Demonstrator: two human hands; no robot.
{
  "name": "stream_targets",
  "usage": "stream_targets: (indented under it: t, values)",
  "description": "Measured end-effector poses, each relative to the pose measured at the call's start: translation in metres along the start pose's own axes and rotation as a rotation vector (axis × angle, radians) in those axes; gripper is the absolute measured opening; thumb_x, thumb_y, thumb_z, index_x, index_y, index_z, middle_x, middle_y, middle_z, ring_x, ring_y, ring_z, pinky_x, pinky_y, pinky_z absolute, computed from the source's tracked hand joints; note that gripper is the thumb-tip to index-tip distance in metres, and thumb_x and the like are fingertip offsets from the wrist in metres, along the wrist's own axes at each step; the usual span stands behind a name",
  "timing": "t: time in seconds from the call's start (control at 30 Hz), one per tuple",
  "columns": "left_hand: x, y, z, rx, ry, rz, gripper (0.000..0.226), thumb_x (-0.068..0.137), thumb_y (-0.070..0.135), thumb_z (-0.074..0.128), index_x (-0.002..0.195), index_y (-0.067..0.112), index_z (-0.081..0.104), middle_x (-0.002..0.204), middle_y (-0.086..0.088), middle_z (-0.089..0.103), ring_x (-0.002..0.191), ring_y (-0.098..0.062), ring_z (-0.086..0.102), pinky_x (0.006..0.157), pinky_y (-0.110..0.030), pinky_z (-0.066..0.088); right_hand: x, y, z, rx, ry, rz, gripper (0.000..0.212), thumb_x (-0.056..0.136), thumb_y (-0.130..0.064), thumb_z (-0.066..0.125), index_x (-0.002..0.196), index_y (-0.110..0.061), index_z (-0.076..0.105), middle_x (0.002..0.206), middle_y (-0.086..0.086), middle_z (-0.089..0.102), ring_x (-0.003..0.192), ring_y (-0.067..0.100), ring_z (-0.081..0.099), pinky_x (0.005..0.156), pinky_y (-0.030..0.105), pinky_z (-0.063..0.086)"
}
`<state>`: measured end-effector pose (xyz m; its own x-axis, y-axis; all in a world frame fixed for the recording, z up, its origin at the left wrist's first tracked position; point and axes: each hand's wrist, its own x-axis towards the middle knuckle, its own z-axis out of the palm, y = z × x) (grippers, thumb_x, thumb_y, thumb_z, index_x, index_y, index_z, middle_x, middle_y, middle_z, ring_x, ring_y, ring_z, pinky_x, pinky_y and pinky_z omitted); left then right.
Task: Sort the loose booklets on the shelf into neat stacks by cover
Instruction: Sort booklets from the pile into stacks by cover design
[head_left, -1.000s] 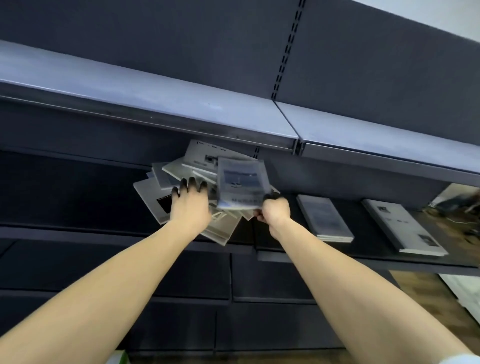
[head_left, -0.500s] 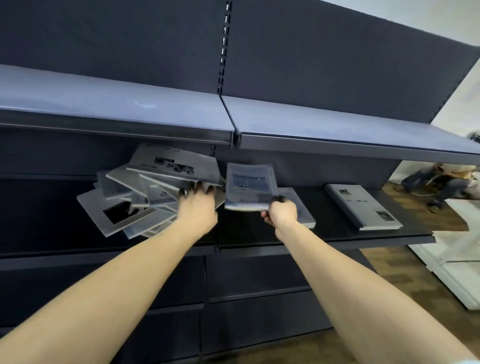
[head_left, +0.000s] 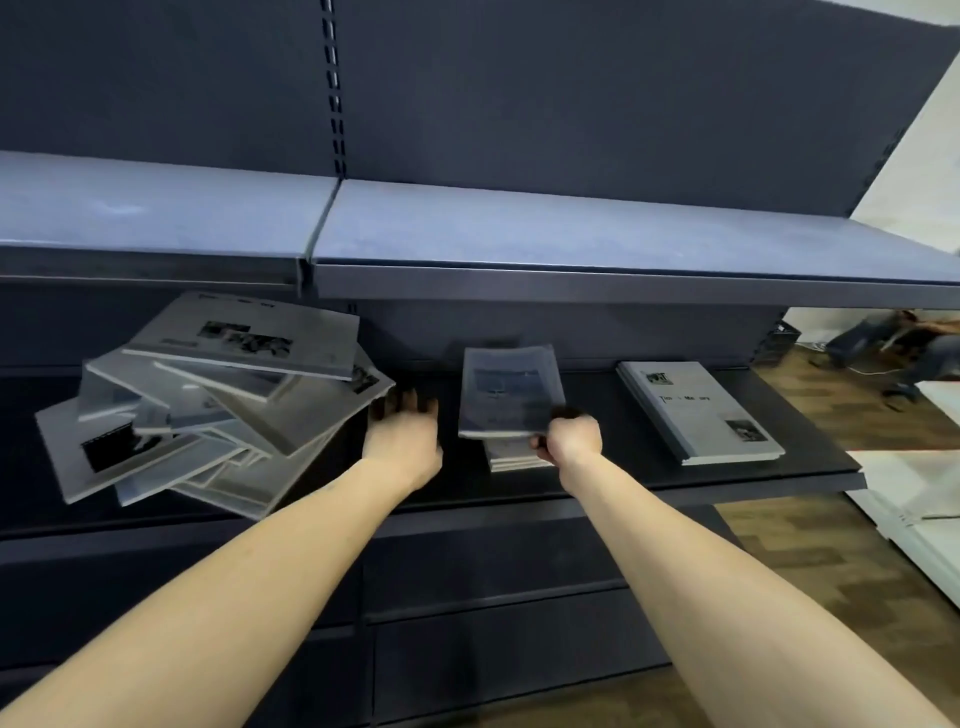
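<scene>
On the dark shelf (head_left: 613, 483), the right hand (head_left: 571, 439) holds a booklet (head_left: 511, 392) by its near right corner, its grip clamped on the cover edge, with the booklet raised and tilted just above a small neat stack (head_left: 519, 457) that sits near the shelf's front edge at the middle. The held booklet's cover is blurred, showing only a dark band across a grey page. The left hand (head_left: 402, 434) hovers between that stack and the loose heap (head_left: 208, 405), its fingers spread and relaxed, grip apart, the fingertips close to the heap's right edge; whether they touch it cannot be told. The heap lies on the left part of the shelf, its grey booklets fanned at many angles, some overhanging the front edge. Toward the shelf's right end a second stack (head_left: 698, 408) lies flat, well apart from the hands. An upper shelf (head_left: 519, 234) overhangs all of this.
</scene>
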<state>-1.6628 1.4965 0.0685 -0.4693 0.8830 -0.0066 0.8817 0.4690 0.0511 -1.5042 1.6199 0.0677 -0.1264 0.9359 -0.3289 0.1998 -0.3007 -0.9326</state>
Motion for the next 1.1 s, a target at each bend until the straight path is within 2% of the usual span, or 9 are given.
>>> stream_targets:
  t: [0.13,0.23,0.37,0.57,0.63,0.73,0.83,0.97,1.1]
  values:
    - [0.013,0.031,0.012,-0.004,-0.032,-0.009,0.070,0.095,0.033,0.051,0.155,0.018,0.018,0.161,-0.011,0.015,0.147,-0.034,0.014,0.119,-0.048,0.019,0.029,0.001,-0.020,-0.081,-0.078,-0.005,0.027,0.101,-0.001,0.039,0.122,0.000,0.057,0.095,0.014,0.062,0.064,0.021,0.061,0.045,0.023,0.048]
    - [0.021,0.045,0.021,-0.031,-0.047,-0.031,0.071,0.095,0.032,0.050,0.156,0.020,0.016,0.162,-0.008,0.013,0.148,-0.032,0.011,0.119,-0.048,0.018,0.050,0.006,-0.030,-0.174,-0.139,-0.058,0.030,0.102,-0.004,0.042,0.125,0.009,0.056,0.090,0.012,0.059,0.066,0.015,0.059,0.045,0.017,0.049]
    - [0.027,0.058,0.033,-0.043,-0.043,-0.092,0.068,0.095,0.032,0.049,0.155,0.022,0.018,0.161,-0.006,0.016,0.148,-0.031,0.012,0.119,-0.046,0.019,0.066,0.014,-0.036,-0.198,-0.224,-0.031,0.009,0.101,-0.004,0.048,0.106,-0.002,0.056,0.094,0.012,0.063,0.077,0.023,0.065,0.068,0.030,0.057]
    - [0.031,0.067,0.046,-0.003,-0.108,-0.152,0.069,0.096,0.036,0.048,0.155,0.022,0.017,0.160,-0.010,0.018,0.147,-0.034,0.015,0.119,-0.047,0.019,0.085,0.026,-0.034,-0.019,-0.270,0.022,0.014,0.102,-0.013,0.052,0.115,-0.011,0.052,0.107,0.012,0.063,0.066,0.020,0.066,0.049,0.022,0.053]
    - [0.035,0.067,0.049,0.019,-0.118,-0.163,0.067,0.096,0.036,0.049,0.154,0.021,0.020,0.158,-0.011,0.021,0.146,-0.034,0.018,0.118,-0.047,0.021,0.091,0.027,-0.031,-0.050,-0.274,0.014,0.018,0.099,-0.017,0.058,0.115,-0.010,0.053,0.108,0.012,0.063,0.067,0.020,0.066,0.046,0.021,0.052]
    - [0.040,0.065,0.051,0.014,-0.138,-0.196,0.065,0.095,0.036,0.049,0.153,0.021,0.023,0.158,-0.012,0.019,0.146,-0.034,0.016,0.118,-0.046,0.021,0.103,0.030,-0.028,-0.467,-0.177,-0.171,0.041,0.093,-0.042,0.063,0.121,-0.013,0.058,0.107,0.008,0.067,0.083,0.024,0.068,0.064,0.032,0.055]
    - [0.044,0.065,0.053,0.015,-0.142,-0.202,0.062,0.096,0.035,0.049,0.152,0.022,0.026,0.158,-0.012,0.019,0.146,-0.034,0.015,0.118,-0.045,0.021,0.105,0.035,-0.030,-0.799,-0.116,-0.300,0.055,0.089,-0.056,0.060,0.129,-0.018,0.054,0.117,0.006,0.064,0.104,0.027,0.064,0.073,0.033,0.048]
    - [0.048,0.070,0.052,0.007,-0.146,-0.201,0.057,0.096,0.034,0.049,0.149,0.021,0.031,0.157,-0.011,0.020,0.147,-0.034,0.013,0.118,-0.045,0.021,0.106,0.042,-0.030,-0.906,-0.107,-0.322,0.069,0.088,-0.058,0.061,0.137,-0.012,0.049,0.136,0.012,0.051,0.125,0.031,0.049,0.089,0.040,0.048]
    - [0.049,0.073,0.046,0.031,-0.145,-0.205,0.055,0.097,0.032,0.047,0.149,0.021,0.031,0.158,-0.012,0.018,0.147,-0.034,0.013,0.118,-0.045,0.021,0.101,0.036,-0.030,-0.937,-0.078,-0.290,0.073,0.087,-0.054,0.065,0.141,-0.010,0.043,0.146,0.015,0.033,0.132,0.033,0.037,0.094,0.041,0.046]
